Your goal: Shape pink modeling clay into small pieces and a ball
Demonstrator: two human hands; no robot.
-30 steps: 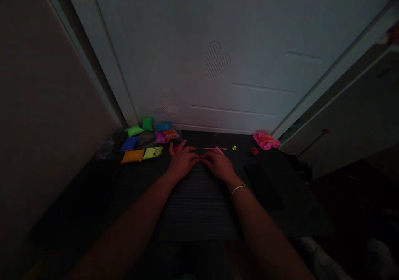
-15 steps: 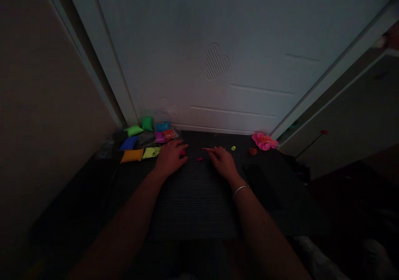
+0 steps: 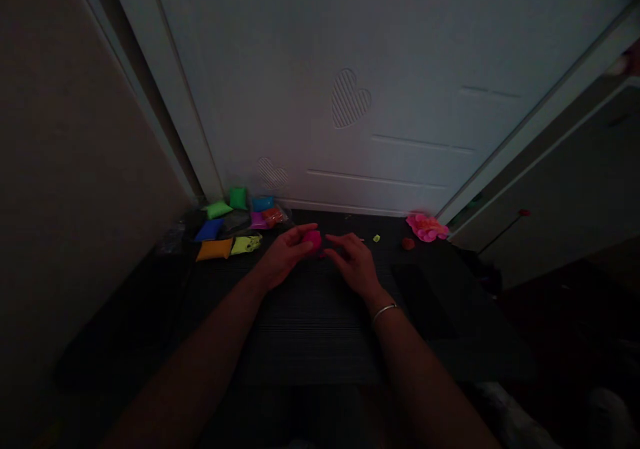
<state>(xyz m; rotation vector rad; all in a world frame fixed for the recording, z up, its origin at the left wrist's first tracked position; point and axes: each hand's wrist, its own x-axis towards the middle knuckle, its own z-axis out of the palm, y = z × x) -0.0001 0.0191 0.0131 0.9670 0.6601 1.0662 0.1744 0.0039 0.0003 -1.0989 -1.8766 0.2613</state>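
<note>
Between the thumb and fingers of my left hand [image 3: 283, 257] is a round pink lump of modelling clay [image 3: 313, 241], held just above the dark table [image 3: 310, 329]. My right hand [image 3: 354, 262] is close by on the right, its thumb and fingers apart and pointing at the lump, with nothing seen between them. A small pink bit of clay [image 3: 323, 254] lies on the table between the hands, partly hidden. Behind my right fingers, the end of a thin stick [image 3: 362, 239] just shows.
At the left back lie several coloured clay packets, among them an orange packet [image 3: 214, 249] and a green packet [image 3: 239, 198]. On the right are a yellow-green bit [image 3: 377, 238], a reddish-brown lump [image 3: 408, 243], a pink petalled piece [image 3: 428, 227] and a dark flat rectangle [image 3: 423, 299]. A white panel [image 3: 360, 189] rises behind.
My left hand has picked up the pink clay and brought it rightward to the middle. My right hand has let go of the thin stick, and its fingers have spread near the clay.
</note>
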